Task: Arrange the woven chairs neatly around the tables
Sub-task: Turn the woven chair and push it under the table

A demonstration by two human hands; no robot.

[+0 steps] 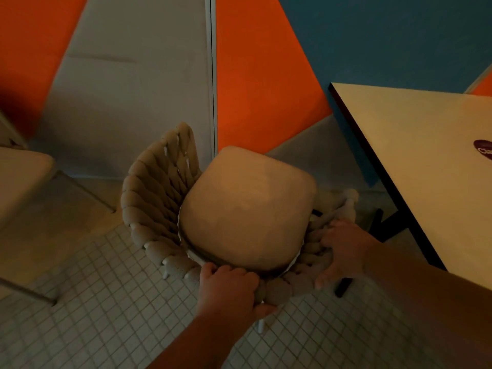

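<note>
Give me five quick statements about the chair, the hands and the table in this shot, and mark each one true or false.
1. Both hands grip the chair's woven back. True: the left hand and the right hand both close on the chair.
2. The cushion on the seat is bright orange. False: it is beige.
3. The table stands to the right of the chair. True.
4. The chair lies tipped over on its side. False: its seat faces up.
5. The floor near the chair is covered with small square tiles. True.
</note>
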